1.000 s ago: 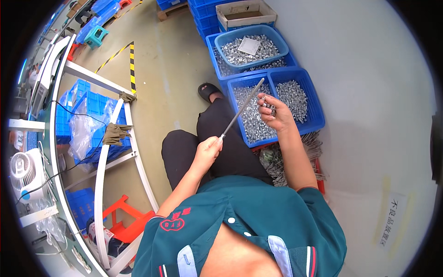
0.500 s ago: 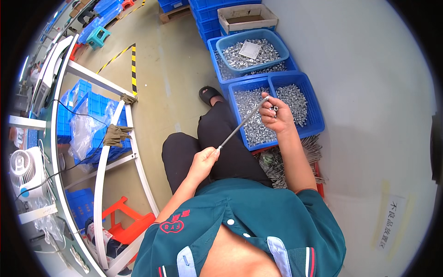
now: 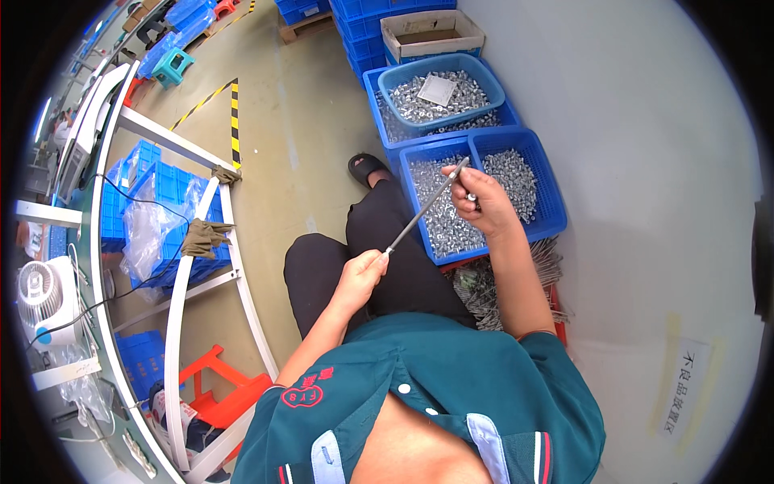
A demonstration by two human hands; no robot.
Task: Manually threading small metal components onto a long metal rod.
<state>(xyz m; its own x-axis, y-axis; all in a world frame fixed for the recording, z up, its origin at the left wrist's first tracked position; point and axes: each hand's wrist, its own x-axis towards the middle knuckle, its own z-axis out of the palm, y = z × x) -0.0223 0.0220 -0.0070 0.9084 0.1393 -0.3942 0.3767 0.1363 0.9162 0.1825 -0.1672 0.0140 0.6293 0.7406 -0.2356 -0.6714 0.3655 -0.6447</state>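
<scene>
My left hand (image 3: 360,273) grips the lower end of a long thin metal rod (image 3: 426,208), above my lap. The rod slants up to the right. My right hand (image 3: 481,201) is closed around a small metal piece at the rod's upper end, over a blue divided crate (image 3: 554,211) filled with small silver metal parts. My black-trousered legs lie under both hands.
A blue basin (image 3: 442,89) of silver parts sits on another blue crate behind. A cardboard box (image 3: 431,32) stands further back. A bundle of metal rods (image 3: 484,286) lies by my right side. A white metal rack (image 3: 193,266) with blue bins stands to the left, and a grey wall to the right.
Both hands keep hold of the rod; the right hand has shifted slightly along its upper end. The view has tilted a little.
</scene>
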